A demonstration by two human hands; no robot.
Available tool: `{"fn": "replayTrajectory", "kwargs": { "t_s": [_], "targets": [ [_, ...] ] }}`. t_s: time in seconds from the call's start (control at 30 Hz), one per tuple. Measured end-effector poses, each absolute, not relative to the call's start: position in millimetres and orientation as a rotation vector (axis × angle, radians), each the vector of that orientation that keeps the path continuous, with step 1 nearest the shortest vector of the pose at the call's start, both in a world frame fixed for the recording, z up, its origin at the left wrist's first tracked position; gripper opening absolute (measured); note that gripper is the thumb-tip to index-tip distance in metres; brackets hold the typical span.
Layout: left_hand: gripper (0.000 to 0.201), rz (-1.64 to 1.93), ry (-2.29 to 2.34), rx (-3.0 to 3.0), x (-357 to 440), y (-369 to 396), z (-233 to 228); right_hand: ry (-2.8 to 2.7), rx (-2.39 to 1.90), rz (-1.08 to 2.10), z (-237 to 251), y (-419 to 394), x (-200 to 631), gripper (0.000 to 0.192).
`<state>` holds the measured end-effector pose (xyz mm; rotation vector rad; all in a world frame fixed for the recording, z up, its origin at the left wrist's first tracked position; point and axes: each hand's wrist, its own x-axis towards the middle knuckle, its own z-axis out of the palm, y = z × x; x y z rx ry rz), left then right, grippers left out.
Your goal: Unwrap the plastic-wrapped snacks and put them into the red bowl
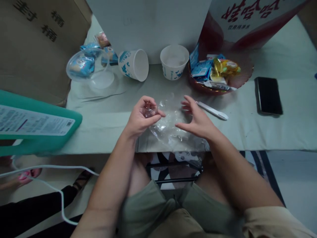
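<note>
Lap: nearest my view I see olive-green shorts (158, 211) of soft, creased cloth, with my bare forearms running up from them.
Left hand: my left hand (142, 115) is curled, thumb and fingertips pinching a small fold of the crumpled clear plastic bag (170, 130).
Right hand: my right hand (195, 120) is loose, fingers spread and slightly bent, resting against the bag's right side; it grips nothing that I can make out.
Bag: thin, glossy, wrinkled film, lying flat at the near edge of the pale grey-green cloth-covered table (272, 132), between both hands.
Just beyond: a slim white plastic pen-like stick (212, 110) lies close behind my right fingers.
Cups: a white paper cup with blue print (133, 64) lies on its side; a second upright white paper cup with blue print (174, 62) stands near it.
Snacks: a round dark-red bowl (244, 74) holds shiny wrapped sweets; a clear plastic domed container (85, 66) holds blue packets.
Right: a flat black phone (268, 96) lies well apart.
Behind: a white box wall (148, 23) and a red-and-white printed carton (247, 19) close off the far side.
Left: a teal plastic object with a white label (37, 122) juts in.
</note>
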<state>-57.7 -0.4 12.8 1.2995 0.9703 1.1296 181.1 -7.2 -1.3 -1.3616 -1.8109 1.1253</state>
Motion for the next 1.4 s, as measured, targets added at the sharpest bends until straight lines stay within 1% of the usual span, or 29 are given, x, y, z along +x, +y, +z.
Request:
{"fn": "replayTrajectory", "kwargs": {
  "t_s": [0.03, 0.07, 0.13, 0.17, 0.2, 0.23, 0.3, 0.37, 0.43, 0.5, 0.53, 0.6, 0.67, 0.73, 0.83, 0.97, 1.0, 1.07, 1.1, 1.2, 1.23, 1.27, 1.33, 1.4],
  "targets": [
    [0.051, 1.131, 0.957, 1.288, -58.3, -1.2, 15.7, -1.825, -1.331, 1.226, 0.4, -4.0, 176.8, 0.099],
    [0.055, 1.131, 0.954, 1.275, -59.8, -2.1, 18.3, -1.858, -1.294, 1.332, 2.7, -2.3, 173.5, 0.083],
    [0.063, 1.128, 0.971, 1.238, -64.5, -4.4, 22.5, -1.929, -1.196, 1.527, 7.4, -3.3, 169.2, 0.044],
    [0.064, 1.138, 0.991, 1.206, -67.1, -5.6, 24.2, -1.941, -1.145, 1.601, 9.0, -5.3, 167.9, 0.031],
    [0.063, 1.158, 1.025, 1.16, -69.4, -6.5, 25.6, -1.927, -1.11, 1.654, 10.1, -8.0, 166.8, 0.024],
    [0.06, 1.189, 1.07, 1.102, -71.2, -7.1, 26.7, -1.882, -1.099, 1.683, 10.4, -10.9, 165.9, 0.022],
    [0.058, 1.27, 1.152, 0.977, -73.2, -6.5, 27.5, -1.741, -1.136, 1.695, 9.2, -16.0, 164.6, 0.021],
    [0.066, 1.28, 1.139, 0.894, -72.6, -3.7, 24.9, -1.592, -1.202, 1.668, 6.4, -18.6, 163.7, 0.023],
    [0.078, 1.153, 1.019, 0.875, -69.1, -0.2, 18.6, -1.455, -1.262, 1.603, 3.2, -18.2, 163.4, 0.028],
    [0.078, 0.928, 0.934, 0.925, -62.8, 2.3, 10.2, -1.366, -1.318, 1.52, 0.3, -15.8, 163.3, 0.033],
    [0.072, 0.827, 0.951, 0.976, -58.9, 2.7, 6.3, -1.343, -1.342, 1.487, -0.9, -14.4, 163.2, 0.034],
    [0.053, 0.7, 1.072, 1.105, -50.9, 2.4, 0.8, -1.344, -1.376, 1.448, -2.9, -11.9, 163.3, 0.035],
    [0.037, 0.692, 1.182, 1.197, -44.8, 1.4, -0.8, -1.376, -1.393, 1.418, -4.7, -10.4, 163.9, 0.03],
    [0.032, 0.765, 1.194, 1.233, -42.3, 1.0, 0.0, -1.396, -1.412, 1.376, -6.6, -9.7, 165.3, 0.023],
    [0.03, 0.921, 1.12, 1.218, -44.2, 2.0, 1.4, -1.38, -1.446, 1.317, -8.8, -9.0, 168.2, 0.024],
    [0.006, 1.053, 1.018, 1.134, -48.1, 4.1, 2.1, -1.37, -1.411, 1.167, -10.1, -7.9, 171.9, 0.016],
    [0.004, 1.074, 1.007, 1.12, -48.6, 4.6, 2.6, -1.372, -1.394, 1.128, -10.5, -7.6, 172.9, 0.016],
    [0.01, 1.089, 0.984, 1.113, -49.3, 5.4, 2.9, -1.361, -1.352, 1.074, -11.8, -6.9, 175.5, 0.014],
    [0.016, 1.088, 0.978, 1.118, -49.7, 5.9, 2.5, -1.35, -1.332, 1.057, -12.7, -6.6, 177.0, 0.014],
    [0.048, 1.123, 1.096, 1.149, -51.4, 7.0, -2.5, -1.313, -1.353, 1.022, -14.9, -6.1, 181.8, 0.015],
    [0.057, 1.148, 1.177, 1.173, -52.2, 7.2, -4.7, -1.313, -1.376, 1.002, -15.0, -6.4, 183.2, 0.016],
    [0.062, 1.175, 1.267, 1.211, -53.0, 7.2, -6.7, -1.323, -1.396, 0.976, -14.6, -7.2, 184.5, 0.017],
    [0.059, 1.218, 1.417, 1.346, -54.6, 6.9, -9.1, -1.377, -1.408, 0.909, -12.3, -10.2, 186.4, 0.02],
    [0.045, 1.257, 1.477, 1.519, -55.2, 6.4, -9.0, -1.46, -1.39, 0.83, -8.5, -14.7, 187.1, 0.029]
  ]
}}
